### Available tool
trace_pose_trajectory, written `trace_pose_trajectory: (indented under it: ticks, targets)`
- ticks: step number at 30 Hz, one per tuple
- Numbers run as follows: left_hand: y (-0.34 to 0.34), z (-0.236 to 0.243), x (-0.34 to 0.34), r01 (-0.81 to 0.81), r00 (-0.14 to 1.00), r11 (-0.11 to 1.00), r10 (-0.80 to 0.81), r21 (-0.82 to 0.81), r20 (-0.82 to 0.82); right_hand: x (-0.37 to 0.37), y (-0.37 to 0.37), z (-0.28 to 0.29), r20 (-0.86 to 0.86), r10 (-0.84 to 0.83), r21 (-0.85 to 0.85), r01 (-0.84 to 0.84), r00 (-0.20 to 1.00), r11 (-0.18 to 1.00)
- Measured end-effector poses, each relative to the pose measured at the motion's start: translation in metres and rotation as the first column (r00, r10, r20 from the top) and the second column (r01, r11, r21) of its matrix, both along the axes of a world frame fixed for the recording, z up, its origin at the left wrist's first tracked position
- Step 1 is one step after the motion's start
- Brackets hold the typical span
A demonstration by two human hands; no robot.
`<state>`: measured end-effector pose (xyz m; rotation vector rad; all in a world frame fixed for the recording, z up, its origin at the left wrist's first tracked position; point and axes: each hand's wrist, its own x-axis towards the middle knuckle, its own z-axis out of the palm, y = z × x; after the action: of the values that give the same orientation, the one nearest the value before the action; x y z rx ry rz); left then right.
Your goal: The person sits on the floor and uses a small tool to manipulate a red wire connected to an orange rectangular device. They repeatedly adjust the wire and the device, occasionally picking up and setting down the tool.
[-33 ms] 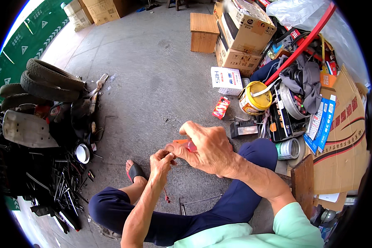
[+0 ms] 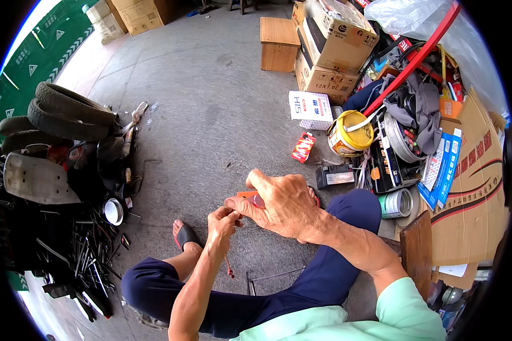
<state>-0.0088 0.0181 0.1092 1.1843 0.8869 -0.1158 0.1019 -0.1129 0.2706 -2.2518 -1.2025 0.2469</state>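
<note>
My right hand (image 2: 284,204) is closed around a small orange-and-red object (image 2: 248,194), mostly hidden by the fingers, so its kind cannot be made out. Against its thumb, my left hand (image 2: 222,223) pinches with its fingertips pressed together. Below the left hand hangs a thin red wire (image 2: 227,261) with small dark-red ends; its upper part is hidden behind the hand, which seems to hold it. Both hands meet in front of my bent knees, above the grey floor (image 2: 199,142).
A metal rod frame (image 2: 276,276) lies between my legs. To the right stand a yellow-lidded bucket (image 2: 347,136), a black battery (image 2: 334,176), a red-and-white box (image 2: 303,147) and stacked cartons (image 2: 335,51). Tyres (image 2: 68,116) and a pile of tools (image 2: 91,261) lie at left.
</note>
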Motion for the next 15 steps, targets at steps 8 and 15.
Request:
trace_pose_trajectory:
  ticks: [8, 15]
  targets:
    - [-0.034, -0.097, -0.002, -0.446, 0.895, 0.857, 0.436, -0.259, -0.098, -0.008, -0.006, -0.082, 0.153, 0.267, -0.123, -0.249, 0.952, 0.961]
    - [-0.05, -0.084, -0.003, -0.249, 0.959, 0.964, 0.259, -0.096, 0.114, 0.005, -0.008, -0.051, 0.02, 0.191, -0.219, -0.182, 0.981, 0.959]
